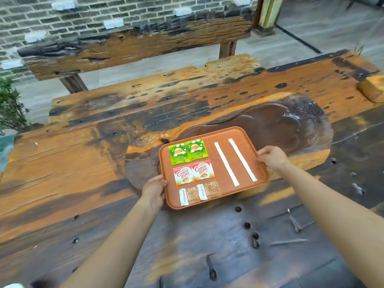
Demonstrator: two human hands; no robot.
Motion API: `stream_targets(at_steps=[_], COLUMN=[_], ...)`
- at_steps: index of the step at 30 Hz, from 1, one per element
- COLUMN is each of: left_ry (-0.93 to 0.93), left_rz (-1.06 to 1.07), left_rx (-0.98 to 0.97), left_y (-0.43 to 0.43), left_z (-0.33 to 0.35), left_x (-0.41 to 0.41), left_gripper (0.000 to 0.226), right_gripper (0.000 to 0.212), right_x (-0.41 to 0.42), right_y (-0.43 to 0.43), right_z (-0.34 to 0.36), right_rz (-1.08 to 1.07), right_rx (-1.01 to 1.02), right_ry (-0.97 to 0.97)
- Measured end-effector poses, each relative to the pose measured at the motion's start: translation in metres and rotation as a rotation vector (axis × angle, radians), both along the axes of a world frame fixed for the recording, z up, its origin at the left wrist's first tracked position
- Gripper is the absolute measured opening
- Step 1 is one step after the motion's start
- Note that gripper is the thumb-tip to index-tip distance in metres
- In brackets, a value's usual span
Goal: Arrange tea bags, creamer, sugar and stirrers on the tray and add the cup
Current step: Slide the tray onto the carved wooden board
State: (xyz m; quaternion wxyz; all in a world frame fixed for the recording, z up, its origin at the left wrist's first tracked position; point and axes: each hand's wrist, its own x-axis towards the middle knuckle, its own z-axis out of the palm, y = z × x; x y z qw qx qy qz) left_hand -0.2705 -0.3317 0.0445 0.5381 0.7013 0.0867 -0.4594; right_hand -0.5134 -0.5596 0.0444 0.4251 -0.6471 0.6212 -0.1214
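Note:
A brown rectangular tray (pixel 216 134) lies on the rustic wooden table (pixel 83 167). On its left side sit two green tea bags (pixel 188 151), below them two red-and-white creamer packets (pixel 193 172), and nearest me two brown sugar packets (pixel 199 192). Two white wrapped stirrers (pixel 234 163) lie side by side on its right half. My left hand (pixel 154 189) grips the tray's left rim. My right hand (pixel 272 156) grips the right rim. No cup is in view.
A heavy wooden bench (pixel 135 44) stands beyond the table in front of a brick wall. A wooden block (pixel 372 88) rests at the table's far right edge. A green plant (pixel 10 107) is at the left. A carved dark hollow (pixel 280 125) lies behind the tray.

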Motion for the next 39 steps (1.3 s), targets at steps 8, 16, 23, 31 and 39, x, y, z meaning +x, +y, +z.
stream_targets(at_steps=[8, 16, 23, 31, 39], left_ry=[-0.058, -0.102, -0.139, -0.234, -0.295], left_rz=[-0.060, -0.082, -0.094, -0.145, -0.204], left_rx=[0.026, 0.089, 0.116, 0.099, 0.157], left_y=[-0.080, -0.131, -0.142, -0.149, -0.154], left_z=[-0.017, -0.038, -0.057, -0.068, -0.074], left_x=[-0.019, -0.030, -0.034, -0.023, -0.016], left_gripper=[0.040, 0.040, 0.041, 0.040, 0.040], right_gripper=[0.013, 0.010, 0.017, 0.019, 0.021], right_x=[-0.028, -0.040, -0.043, -0.028, -0.016], right_y=[-0.079, -0.122, -0.139, -0.147, -0.153], right_z=[-0.012, -0.035, -0.057, -0.065, -0.064], right_rz=[-0.015, -0.029, -0.050, -0.118, -0.142], right_rx=[0.042, 0.049, 0.024, 0.000, -0.040], right_ry=[0.000, 0.099, 0.115, 0.058, 0.134])
